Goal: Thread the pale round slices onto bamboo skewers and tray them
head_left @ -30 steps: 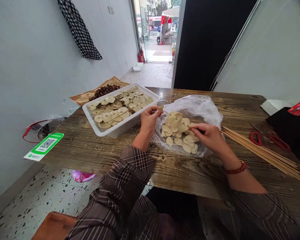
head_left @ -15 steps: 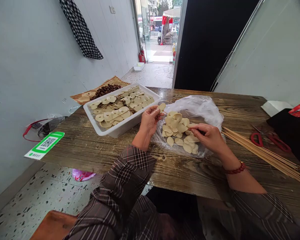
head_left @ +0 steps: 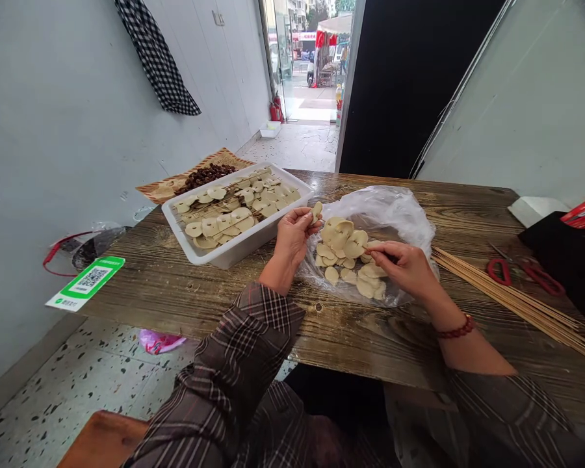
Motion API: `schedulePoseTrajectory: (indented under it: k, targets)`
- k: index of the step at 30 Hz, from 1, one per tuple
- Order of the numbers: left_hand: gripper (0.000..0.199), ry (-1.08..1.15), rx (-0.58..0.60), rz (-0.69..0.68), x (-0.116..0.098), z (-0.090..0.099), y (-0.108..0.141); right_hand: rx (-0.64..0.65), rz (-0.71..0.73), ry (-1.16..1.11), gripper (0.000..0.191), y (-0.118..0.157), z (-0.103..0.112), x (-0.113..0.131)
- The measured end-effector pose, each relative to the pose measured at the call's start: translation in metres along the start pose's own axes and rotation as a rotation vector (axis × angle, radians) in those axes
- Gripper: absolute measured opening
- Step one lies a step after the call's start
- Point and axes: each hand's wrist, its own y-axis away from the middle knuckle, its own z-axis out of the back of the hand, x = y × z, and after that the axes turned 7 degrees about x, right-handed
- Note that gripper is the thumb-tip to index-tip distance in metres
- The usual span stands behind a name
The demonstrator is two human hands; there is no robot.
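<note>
My left hand (head_left: 292, 237) pinches a pale round slice (head_left: 316, 212) at the skewer's tip. Closed around the other end of that thin wooden skewer is my right hand (head_left: 403, 263). Several pale slices (head_left: 344, 237) are threaded along the skewer between my hands. Below them, loose slices (head_left: 369, 281) lie in an opened clear plastic bag (head_left: 394, 211) on the wooden table (head_left: 253, 299). Left of my left hand stands a white tray (head_left: 224, 257) filled with skewered slices (head_left: 229, 221).
A bundle of bare skewers (head_left: 511, 299) lies right of my right hand, beside red-handled scissors (head_left: 500, 272). Dark brown pieces (head_left: 207, 175) sit on patterned paper behind the tray. A green QR card (head_left: 88, 283) rests at the table's left edge.
The slice in my left hand has turned more edge-on and sits against the skewer's tip. My right hand stays almost in place, holding the skewer.
</note>
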Motion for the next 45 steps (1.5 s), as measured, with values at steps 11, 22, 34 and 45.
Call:
schedulePoseTrajectory:
  k: [11,22,34,45]
  targets:
    - [0.017,-0.159,-0.046,-0.131,0.001,-0.003,0.0,0.009,-0.021,0.042,0.024,0.001,0.001,-0.001]
    - [0.014,-0.372,-0.014,-0.27,0.008,0.002,-0.005,0.007,-0.024,0.039,0.026,0.0,0.0,-0.003]
    - [0.03,0.03,0.099,-0.009,0.004,0.0,-0.001,0.022,-0.165,-0.201,0.033,-0.002,-0.003,0.0]
    - [0.026,0.07,0.109,0.042,0.005,-0.004,0.004,0.011,-0.066,-0.068,0.027,-0.001,-0.01,-0.007]
